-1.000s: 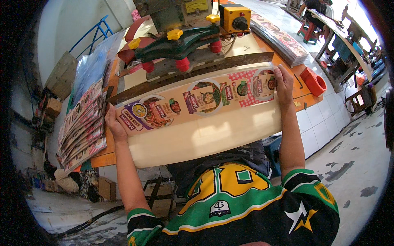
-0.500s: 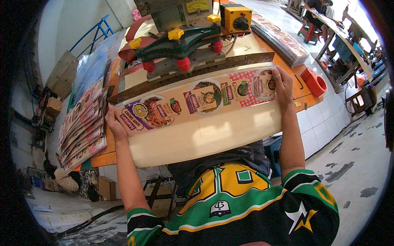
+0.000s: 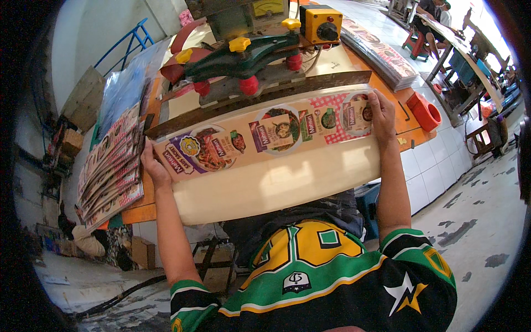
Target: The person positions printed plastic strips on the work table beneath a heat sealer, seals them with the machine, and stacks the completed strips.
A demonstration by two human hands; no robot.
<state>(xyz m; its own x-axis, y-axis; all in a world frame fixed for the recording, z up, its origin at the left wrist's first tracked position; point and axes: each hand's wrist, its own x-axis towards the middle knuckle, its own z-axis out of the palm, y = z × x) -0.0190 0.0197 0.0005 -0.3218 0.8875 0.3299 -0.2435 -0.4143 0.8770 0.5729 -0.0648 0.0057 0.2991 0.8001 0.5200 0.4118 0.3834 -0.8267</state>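
A long plastic sheet printed with food pictures and a red checked pattern (image 3: 249,152) stretches across a cream-coloured surface (image 3: 282,182). My left hand (image 3: 156,167) grips its left end, thumb on top. At the right end my right hand (image 3: 381,117) pinches the edge; the fingertips are partly hidden. Along the far edge of the sheet runs a long metal bar (image 3: 310,87) of a pressing machine. Above the bar sits a dark green clamp arm (image 3: 243,61) with yellow knobs (image 3: 239,44) and red knobs. Whether the bar touches the sheet, I cannot tell.
A fanned pile of printed sheets (image 3: 113,166) lies at the left beside clear plastic (image 3: 124,83). Farther right are a stack of printed packs (image 3: 381,55), a red tape dispenser-like object (image 3: 424,110) and a hex key (image 3: 404,110). A yellow control box (image 3: 319,25) stands behind.
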